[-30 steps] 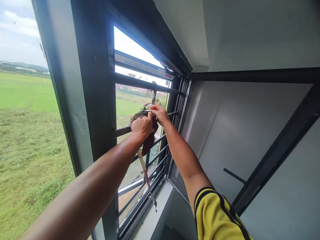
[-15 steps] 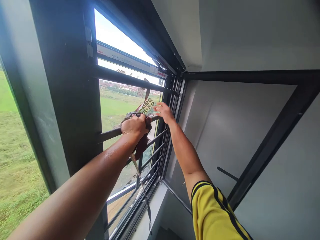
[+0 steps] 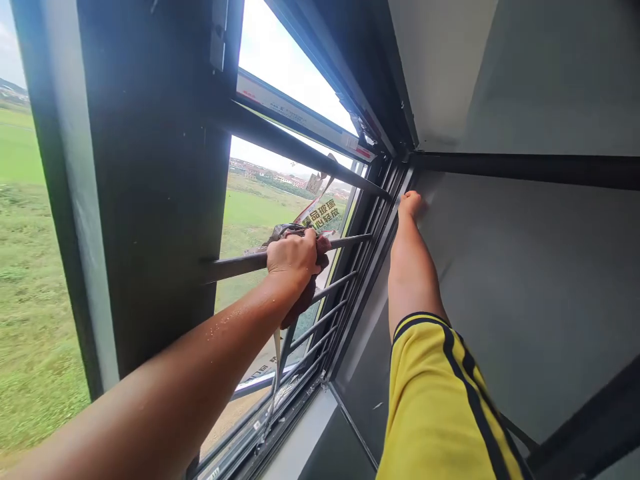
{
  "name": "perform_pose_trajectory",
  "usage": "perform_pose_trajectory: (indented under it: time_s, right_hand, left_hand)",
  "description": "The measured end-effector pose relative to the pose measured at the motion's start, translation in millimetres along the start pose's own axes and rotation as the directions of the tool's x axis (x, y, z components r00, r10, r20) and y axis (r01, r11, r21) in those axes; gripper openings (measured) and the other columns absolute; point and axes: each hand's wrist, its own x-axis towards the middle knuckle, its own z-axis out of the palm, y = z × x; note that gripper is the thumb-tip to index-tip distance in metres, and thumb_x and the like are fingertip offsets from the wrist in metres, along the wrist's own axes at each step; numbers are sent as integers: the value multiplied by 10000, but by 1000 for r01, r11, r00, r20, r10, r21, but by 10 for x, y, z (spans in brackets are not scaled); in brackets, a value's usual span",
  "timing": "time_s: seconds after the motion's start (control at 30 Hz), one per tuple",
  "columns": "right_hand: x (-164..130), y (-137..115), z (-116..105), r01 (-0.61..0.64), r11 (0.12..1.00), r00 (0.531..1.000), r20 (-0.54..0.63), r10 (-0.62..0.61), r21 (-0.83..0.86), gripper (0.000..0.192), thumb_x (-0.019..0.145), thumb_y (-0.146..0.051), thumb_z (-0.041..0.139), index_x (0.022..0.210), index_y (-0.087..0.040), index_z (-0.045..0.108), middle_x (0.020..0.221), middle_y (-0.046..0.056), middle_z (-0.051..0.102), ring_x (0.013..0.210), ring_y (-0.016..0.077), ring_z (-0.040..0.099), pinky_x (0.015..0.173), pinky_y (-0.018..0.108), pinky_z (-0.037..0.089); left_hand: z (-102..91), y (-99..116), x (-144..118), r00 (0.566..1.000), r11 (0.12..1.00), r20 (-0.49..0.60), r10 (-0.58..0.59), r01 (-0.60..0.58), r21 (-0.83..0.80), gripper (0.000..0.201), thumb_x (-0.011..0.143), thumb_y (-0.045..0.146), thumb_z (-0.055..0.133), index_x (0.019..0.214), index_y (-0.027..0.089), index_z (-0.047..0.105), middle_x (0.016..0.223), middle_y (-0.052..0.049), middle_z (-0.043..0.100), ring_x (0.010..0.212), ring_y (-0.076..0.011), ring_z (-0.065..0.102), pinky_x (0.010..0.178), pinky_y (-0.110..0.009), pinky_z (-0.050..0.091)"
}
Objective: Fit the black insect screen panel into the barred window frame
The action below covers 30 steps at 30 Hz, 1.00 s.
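Up at the window, the left hand (image 3: 293, 257) is clenched round a dark red rag (image 3: 305, 293) and the horizontal bar (image 3: 235, 265) it sits on, knuckles toward the camera, fingers wrapped over the top. The rag bunches under the palm and hangs below the bar, and a pale strip (image 3: 277, 353) dangles down from it toward the sill (image 3: 300, 440).

Now the key relation: the bar runs left to right, from the dark mullion (image 3: 150, 187) to the side frame (image 3: 373, 267), and it rises slightly toward the right. Its bare stretch lies to the right of the left fingers, and the left hand is the one on it. Just beyond the knuckles, a printed label (image 3: 320, 217) shows on the glass.

The right hand (image 3: 413, 203) is well apart from the rag, up and to the right, pressed against the grey wall (image 3: 500, 267) just beside the frame's top corner. That arm is stretched out nearly straight, yellow sleeve (image 3: 440, 400) low in the shot. Its fingers are hidden behind the hand, so I cannot tell whether they are spread or curled; they grip nothing visible.

More bars (image 3: 330, 313) stack below, and green fields (image 3: 40, 267) lie outside.
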Motion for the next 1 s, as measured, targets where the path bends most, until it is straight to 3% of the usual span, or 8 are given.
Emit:
perform_pose_trajectory:
  time_s: [0.13, 0.33, 0.67, 1.0]
  right_hand:
    - [6, -57, 166, -67, 998, 993, -96, 69, 19, 238, 885, -123, 486, 1018, -122, 684, 973, 175, 668, 927, 219, 625, 782, 309, 435]
    - [-69, -150, 174, -114, 992, 973, -196, 123, 54, 266, 869, -97, 452, 992, -68, 686, 897, 204, 662, 882, 236, 633, 745, 306, 439]
    - [-14, -46, 196, -101, 992, 978, -177, 113, 78, 248, 835, -141, 530, 1020, -182, 689, 986, 112, 686, 913, 200, 627, 762, 273, 432]
    - [-41, -76, 229, -137, 981, 970, -182, 161, 139, 260, 847, -134, 507, 1012, -181, 702, 952, 111, 680, 872, 190, 634, 743, 263, 444]
  left_hand:
    - [-20, 1, -5, 1000, 1000, 10, -11, 10, 12, 415, 756, 418, 636, 1072, 187, 500, 928, -130, 654, 826, -287, 642, 681, -350, 479]
    - [-23, 9, -28, 1000, 999, 0, -19, 19, 25, 438, 725, 403, 674, 1068, 190, 505, 919, -128, 647, 812, -297, 646, 682, -364, 495]
    - [-10, 7, -28, 1000, 1000, -16, -21, 21, 13, 420, 737, 406, 652, 1064, 182, 513, 907, -134, 643, 811, -304, 650, 686, -372, 504]
    - [1, 14, -24, 999, 999, -35, -23, 24, 25, 420, 750, 444, 637, 1056, 182, 519, 898, -130, 643, 799, -310, 654, 682, -387, 514]
